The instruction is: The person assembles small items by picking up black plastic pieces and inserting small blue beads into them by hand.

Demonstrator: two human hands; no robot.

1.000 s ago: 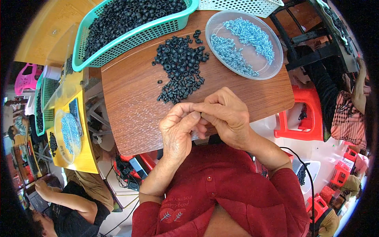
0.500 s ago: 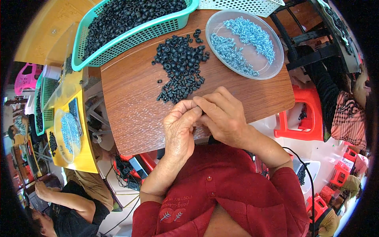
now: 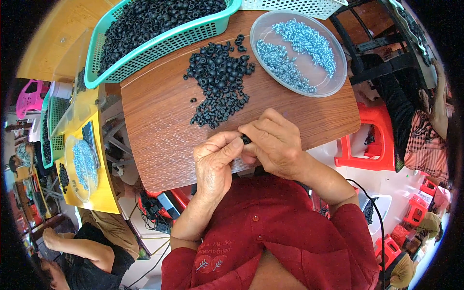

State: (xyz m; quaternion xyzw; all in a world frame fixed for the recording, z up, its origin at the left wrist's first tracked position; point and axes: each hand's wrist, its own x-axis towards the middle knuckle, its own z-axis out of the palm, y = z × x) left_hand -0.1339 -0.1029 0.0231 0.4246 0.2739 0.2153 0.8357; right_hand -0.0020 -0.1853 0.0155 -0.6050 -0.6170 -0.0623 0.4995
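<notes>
Near the front of the brown table, my left hand (image 3: pixel 215 157) and my right hand (image 3: pixel 276 142) meet with their fingertips closed around a small black round part (image 3: pixel 246 139). Part of it shows between the fingers; the rest is covered. Just beyond the hands lies a loose pile of small black ring-like pieces (image 3: pixel 217 110), joined to a heap of larger, rounded black pieces with holes (image 3: pixel 217 70). To the right, a round clear plastic dish (image 3: pixel 257 60) holds two heaps of tiny shiny blue pieces (image 3: pixel 309 43).
A turquoise mesh basket (image 3: pixel 166 48) full of black pieces stands at the far left of the table (image 3: pixel 154 130), with a white basket (image 3: pixel 295 6) beside it. A red stool (image 3: pixel 374 137) is at the right. Another person sits by a yellow table (image 3: pixel 104 193) at left.
My fingers have shifted slightly toward me, and the black part now shows between them. My left hand has moved a little left and down.
</notes>
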